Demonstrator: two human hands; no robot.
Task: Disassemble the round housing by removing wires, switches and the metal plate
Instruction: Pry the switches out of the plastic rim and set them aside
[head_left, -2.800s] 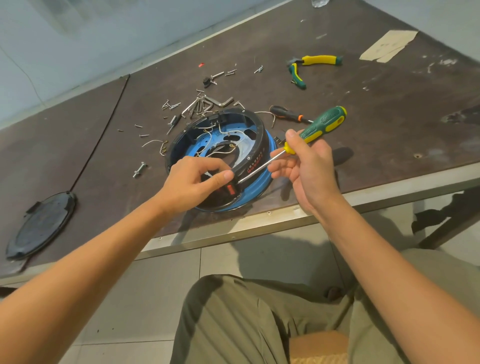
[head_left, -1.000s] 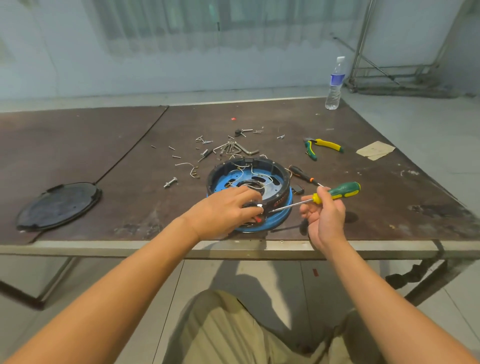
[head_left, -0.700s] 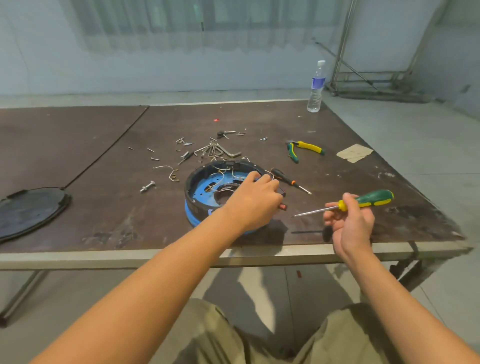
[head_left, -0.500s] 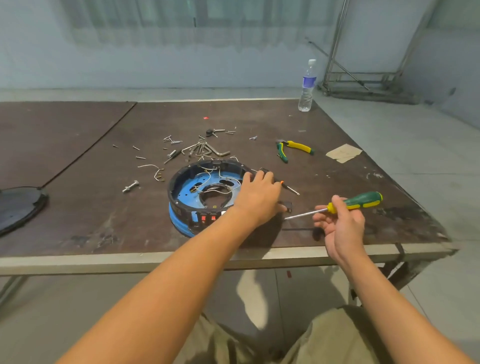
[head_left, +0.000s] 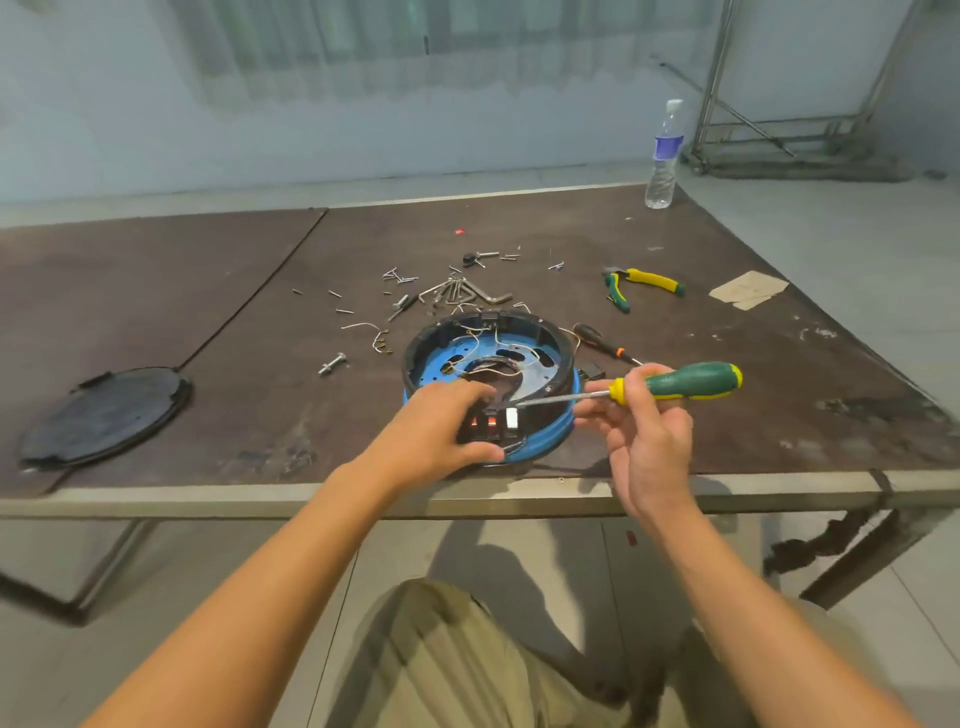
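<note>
The round housing (head_left: 550, 343), black-walled with a blue base, lies near the table's front edge. Thin white wires (head_left: 511, 351) loop over the metal plate (head_left: 540, 371) inside it. A row of switches (head_left: 493, 420), some red and one white, sits in its near wall. My left hand (head_left: 436, 431) grips the near wall of the housing, fingers over the rim and thumb under the switches. My right hand (head_left: 641, 431) holds a green and yellow screwdriver (head_left: 680, 383); its tip reaches the rim just above the white switch.
A black round lid (head_left: 106, 413) lies at the left. Loose screws, hex keys (head_left: 467, 291) and wire bits lie behind the housing. A small black screwdriver (head_left: 597, 340), a loose black switch (head_left: 592, 371), yellow pliers (head_left: 641, 283), a paper scrap and a water bottle (head_left: 664, 156) are to the right.
My left hand moved from the housing's right side to its near wall. The housing has turned so its switches face me, and my right hand brought the screwdriver tip back to the rim.
</note>
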